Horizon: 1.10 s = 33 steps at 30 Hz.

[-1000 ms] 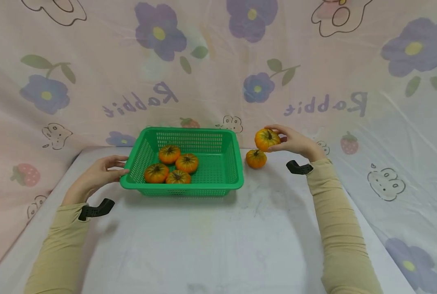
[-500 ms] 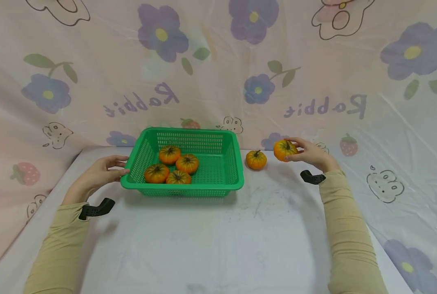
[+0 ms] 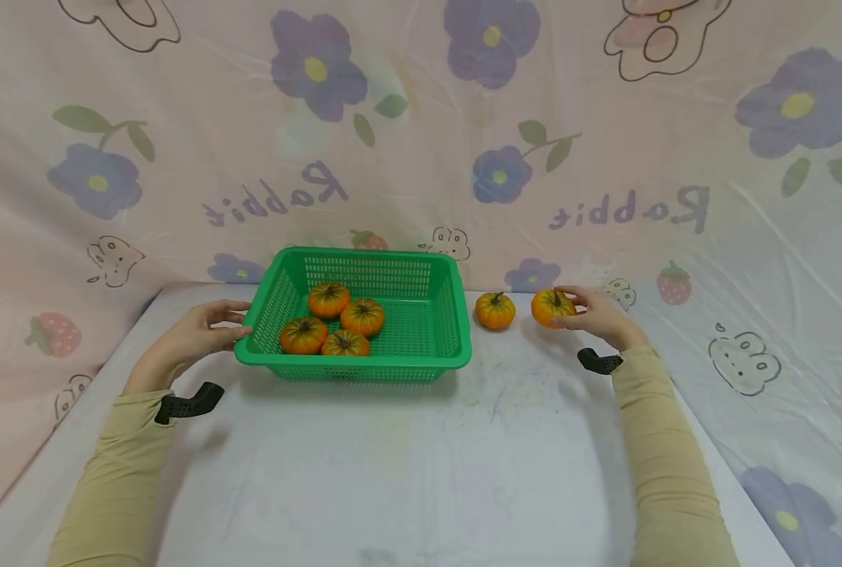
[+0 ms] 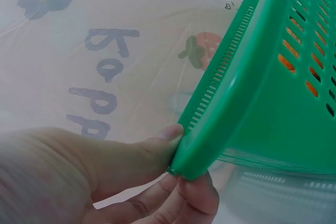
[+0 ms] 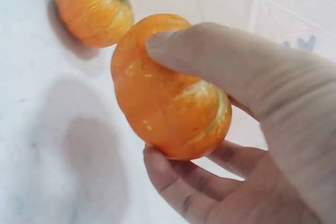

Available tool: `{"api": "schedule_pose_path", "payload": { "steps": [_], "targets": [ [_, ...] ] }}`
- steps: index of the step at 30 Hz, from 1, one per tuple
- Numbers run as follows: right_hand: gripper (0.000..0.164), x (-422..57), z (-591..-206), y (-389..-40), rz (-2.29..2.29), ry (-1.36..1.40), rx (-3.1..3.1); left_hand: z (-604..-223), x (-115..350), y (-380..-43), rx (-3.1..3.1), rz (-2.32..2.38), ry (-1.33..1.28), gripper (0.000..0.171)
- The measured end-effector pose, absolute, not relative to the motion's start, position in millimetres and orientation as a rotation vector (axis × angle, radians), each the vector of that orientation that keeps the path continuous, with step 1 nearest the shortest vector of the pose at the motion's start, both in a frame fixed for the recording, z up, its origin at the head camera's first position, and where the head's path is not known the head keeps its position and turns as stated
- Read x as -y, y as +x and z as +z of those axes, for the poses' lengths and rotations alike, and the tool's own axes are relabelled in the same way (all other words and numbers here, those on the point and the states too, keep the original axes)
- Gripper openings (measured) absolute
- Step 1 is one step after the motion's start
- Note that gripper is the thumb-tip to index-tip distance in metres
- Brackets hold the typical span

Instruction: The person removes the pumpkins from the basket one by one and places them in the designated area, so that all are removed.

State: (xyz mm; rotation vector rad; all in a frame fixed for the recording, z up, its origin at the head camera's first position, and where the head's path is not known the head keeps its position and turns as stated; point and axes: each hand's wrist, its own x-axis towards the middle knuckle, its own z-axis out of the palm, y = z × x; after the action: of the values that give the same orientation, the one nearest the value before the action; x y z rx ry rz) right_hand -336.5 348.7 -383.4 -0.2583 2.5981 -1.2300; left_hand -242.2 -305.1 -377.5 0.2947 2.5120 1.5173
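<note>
My left hand (image 3: 204,335) pinches the left rim of a green plastic basket (image 3: 364,361); in the left wrist view the thumb (image 4: 152,150) lies on one side of that rim and fingers on the other. Several small orange pumpkins (image 3: 362,316) rest in the basket's left half. Right of the basket, my right hand (image 3: 598,316) grips another small pumpkin (image 3: 551,308) between thumb and fingers, at table height or just above it; contact with the table cannot be made out. One more pumpkin (image 3: 495,310) with a dark stem sits between the basket and the held one.
The white tabletop (image 3: 406,465) stretches toward me in front of the basket. A patterned curtain (image 3: 406,157) with flowers and rabbits rises right behind the basket and along both sides. A black wrist mount (image 3: 190,403) sticks out from each sleeve.
My right hand has carried its pumpkin right and down, from above the standing pumpkin to beside it. The left hand stays on the basket rim.
</note>
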Motion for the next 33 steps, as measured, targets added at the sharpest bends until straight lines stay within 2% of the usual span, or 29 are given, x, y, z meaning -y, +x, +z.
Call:
{"api": "schedule_pose_path", "payload": {
  "steps": [10,16,27,33],
  "targets": [
    [0.082,-352,-412,-343,-1.275,-0.274,-2.581,-378,304,-243,-2.519,1.509,0.285,0.066],
    [0.078,-342,-415,-340,-1.262,-0.256,-2.590,-378,304,-242,-2.514,1.519,0.286,0.066],
    [0.084,-341,-434,-346,-1.231,-0.205,-2.650,-378,304,-242,-2.514,1.526,0.300,0.065],
    [0.080,-339,-441,-350,-1.276,-0.184,-2.695,-378,305,-243,-2.504,1.532,0.312,0.065]
  ]
}}
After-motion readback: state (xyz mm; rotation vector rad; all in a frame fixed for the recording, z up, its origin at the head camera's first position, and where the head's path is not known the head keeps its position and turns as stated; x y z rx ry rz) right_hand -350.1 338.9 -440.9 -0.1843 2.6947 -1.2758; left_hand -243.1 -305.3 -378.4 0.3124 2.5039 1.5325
